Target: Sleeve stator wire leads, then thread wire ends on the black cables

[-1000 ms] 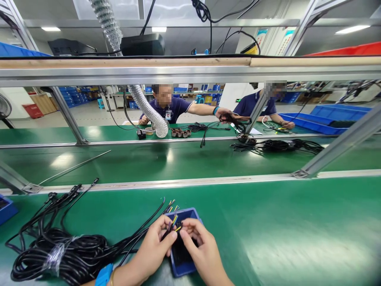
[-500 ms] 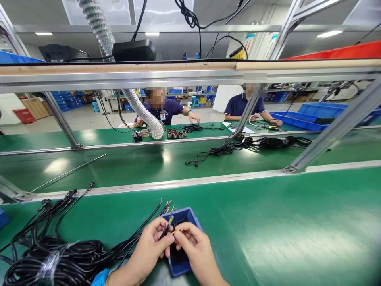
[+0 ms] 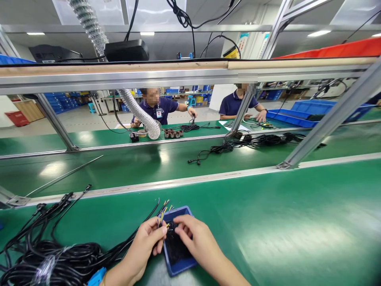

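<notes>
My left hand (image 3: 146,240) is closed around the end of a black cable (image 3: 137,231), pinching it between thumb and fingers. Thin coloured wires (image 3: 162,215), yellow among them, stick out above the fingertips. One short yellow wire end points right, over a small blue bin (image 3: 177,271). Small black pieces (image 3: 178,250), too fine to make out singly, lie inside the bin. Above its right side is my right hand (image 3: 198,238), fingers bent and drawn together close to the yellow wire end. Whatever its fingertips hold, if anything, is hidden.
Coiled black cables (image 3: 68,260), bound with clear wrap, lie at the left. A metal rail (image 3: 178,181) and a slanted post (image 3: 321,119) border the green bench (image 3: 282,222). Across it, two people work near more cables (image 3: 223,148), a silver duct (image 3: 139,113) and blue trays (image 3: 293,118).
My right hand has drawn off the yellow wire, slightly right, over the bin. My left hand keeps the cable. Across the bench, one person's hand has taken hold of something by the cables.
</notes>
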`<state>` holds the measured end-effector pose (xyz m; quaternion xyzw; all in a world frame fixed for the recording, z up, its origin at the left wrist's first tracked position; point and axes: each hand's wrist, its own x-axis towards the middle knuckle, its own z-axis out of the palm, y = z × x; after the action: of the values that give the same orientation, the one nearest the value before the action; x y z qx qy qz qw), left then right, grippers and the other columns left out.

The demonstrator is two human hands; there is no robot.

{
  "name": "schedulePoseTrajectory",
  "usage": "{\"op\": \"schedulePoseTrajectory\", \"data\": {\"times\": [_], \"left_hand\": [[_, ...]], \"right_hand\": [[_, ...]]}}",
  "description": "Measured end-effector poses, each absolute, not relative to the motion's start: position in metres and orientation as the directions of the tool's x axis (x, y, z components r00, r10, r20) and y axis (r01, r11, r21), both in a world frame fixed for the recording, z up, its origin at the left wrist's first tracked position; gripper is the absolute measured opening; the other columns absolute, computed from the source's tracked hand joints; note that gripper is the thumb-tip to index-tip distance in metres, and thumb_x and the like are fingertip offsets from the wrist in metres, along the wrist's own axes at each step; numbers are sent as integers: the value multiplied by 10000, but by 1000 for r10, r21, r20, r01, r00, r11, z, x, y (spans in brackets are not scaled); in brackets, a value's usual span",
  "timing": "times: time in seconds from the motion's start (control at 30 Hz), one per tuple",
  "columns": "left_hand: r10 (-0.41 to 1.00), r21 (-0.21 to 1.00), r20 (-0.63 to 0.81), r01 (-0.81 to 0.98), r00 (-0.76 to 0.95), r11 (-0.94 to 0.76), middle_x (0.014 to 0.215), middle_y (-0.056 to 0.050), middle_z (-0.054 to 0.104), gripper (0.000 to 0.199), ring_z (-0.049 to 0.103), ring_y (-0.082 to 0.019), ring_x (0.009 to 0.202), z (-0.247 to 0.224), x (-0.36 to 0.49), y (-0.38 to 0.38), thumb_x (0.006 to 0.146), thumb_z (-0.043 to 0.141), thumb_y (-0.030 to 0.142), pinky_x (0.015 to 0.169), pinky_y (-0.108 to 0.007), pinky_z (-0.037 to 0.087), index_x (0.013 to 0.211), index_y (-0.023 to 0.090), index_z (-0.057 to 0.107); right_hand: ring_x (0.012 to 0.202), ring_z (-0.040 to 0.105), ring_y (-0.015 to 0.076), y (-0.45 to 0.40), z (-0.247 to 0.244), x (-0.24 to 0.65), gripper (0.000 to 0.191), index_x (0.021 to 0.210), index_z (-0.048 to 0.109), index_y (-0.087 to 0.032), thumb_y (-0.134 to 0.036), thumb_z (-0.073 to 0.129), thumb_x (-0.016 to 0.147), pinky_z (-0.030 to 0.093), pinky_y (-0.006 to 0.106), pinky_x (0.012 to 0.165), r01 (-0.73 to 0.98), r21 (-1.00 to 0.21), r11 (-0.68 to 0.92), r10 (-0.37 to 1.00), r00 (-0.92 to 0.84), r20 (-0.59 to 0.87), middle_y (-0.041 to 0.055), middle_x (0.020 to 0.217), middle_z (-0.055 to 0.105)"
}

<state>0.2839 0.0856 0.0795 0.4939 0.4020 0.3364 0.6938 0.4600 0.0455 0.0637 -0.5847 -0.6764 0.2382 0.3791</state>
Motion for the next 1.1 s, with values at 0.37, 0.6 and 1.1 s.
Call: {"op": "schedulePoseTrajectory", "data": {"times": [0.37, 0.6, 1.1], "left_hand": [[859, 952, -237, -66, 455, 298, 623, 52, 513, 372, 451, -54, 445, 76, 286, 83, 728, 761, 473, 429, -175, 299, 802, 149, 593], [847, 936, -310, -16, 432, 351, 596, 41, 512, 273, 424, -50, 411, 81, 286, 82, 678, 689, 397, 412, -186, 247, 685, 155, 562], [861, 960, -264, 27, 435, 280, 571, 52, 456, 268, 387, -66, 442, 78, 286, 82, 707, 661, 410, 426, -197, 260, 689, 163, 560]], "right_hand": [[862, 622, 221, 45, 54, 455, 192, 823, 759, -240, -71, 671, 850, 502, 310, 738, 871, -392, 296, 940, -192, 283, 42, 903, 696], [849, 642, 212, 43, 65, 468, 203, 934, 713, -211, -95, 547, 929, 508, 314, 764, 706, -650, 282, 946, -90, 313, 42, 908, 718], [771, 631, 233, 57, 23, 447, 94, 763, 729, -188, -230, 810, 787, 411, 351, 682, 934, -100, 343, 906, -301, 298, 38, 741, 712]]}}
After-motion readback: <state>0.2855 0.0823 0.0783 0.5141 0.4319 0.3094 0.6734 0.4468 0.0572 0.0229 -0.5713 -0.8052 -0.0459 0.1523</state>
